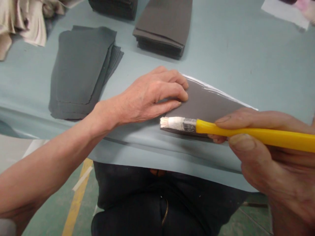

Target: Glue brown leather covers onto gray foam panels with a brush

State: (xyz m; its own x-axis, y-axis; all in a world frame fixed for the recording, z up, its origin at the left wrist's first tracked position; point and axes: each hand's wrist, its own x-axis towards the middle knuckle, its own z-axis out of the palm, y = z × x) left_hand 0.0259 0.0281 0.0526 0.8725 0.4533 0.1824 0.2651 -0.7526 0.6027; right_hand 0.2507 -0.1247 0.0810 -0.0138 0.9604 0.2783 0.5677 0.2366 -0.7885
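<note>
My right hand [261, 141] grips a brush with a yellow handle [268, 137], a metal band and short pale bristles coated in white. The bristle end points left, over the near edge of a dark grey flat sheet [206, 96]. Along the sheet's far edge runs a white streak, like paint or glue. My left hand [162, 90] rests on the sheet's left end with fingers bent and slightly apart, pressing down on it. Whether more sheets lie under this one is hard to see.
Left of my hand is a loose stack of dark sheets [81, 65]. Further back stand a neat grey pile [162, 26] and another dark pile [114, 8]. Beige cloth [27, 19] lies at the far left, white paper [285, 13] at the far right. The table's front edge is close to my body.
</note>
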